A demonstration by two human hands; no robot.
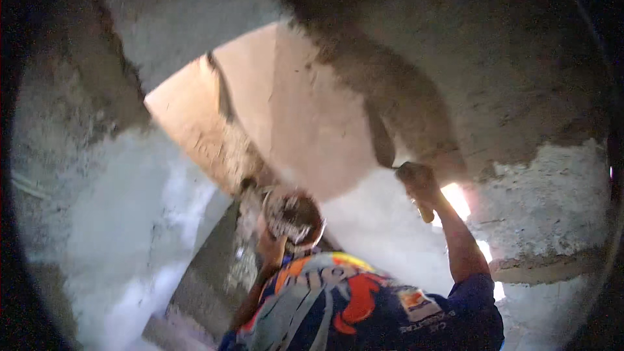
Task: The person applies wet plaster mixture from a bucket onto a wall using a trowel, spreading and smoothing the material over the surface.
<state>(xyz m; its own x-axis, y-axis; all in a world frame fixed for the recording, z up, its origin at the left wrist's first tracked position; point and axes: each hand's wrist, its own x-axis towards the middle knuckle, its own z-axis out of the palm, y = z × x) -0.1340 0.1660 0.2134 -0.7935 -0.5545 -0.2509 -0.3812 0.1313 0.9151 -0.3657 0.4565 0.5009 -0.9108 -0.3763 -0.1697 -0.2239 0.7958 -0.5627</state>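
My left hand [270, 247] grips the side of a round reddish bowl [320, 224], its thumb at the rim. Grey, lumpy wet mortar [290, 216] lies inside the bowl. Out to the right, my right hand [419, 183] is closed round a trowel [379, 131]. The narrow blade points up and away, and the end of its light handle [426, 213] shows below the fist. Blade and hand are in front of a plastered surface; whether the blade touches it I cannot tell.
A dark, damp-looking band of plaster [416, 101] runs above the trowel. Rough, broken plaster edges [546, 162] show at the right. Bright light patches [455, 201] fall beside my right forearm. A grey slab-like surface [205, 266] lies left of the bowl.
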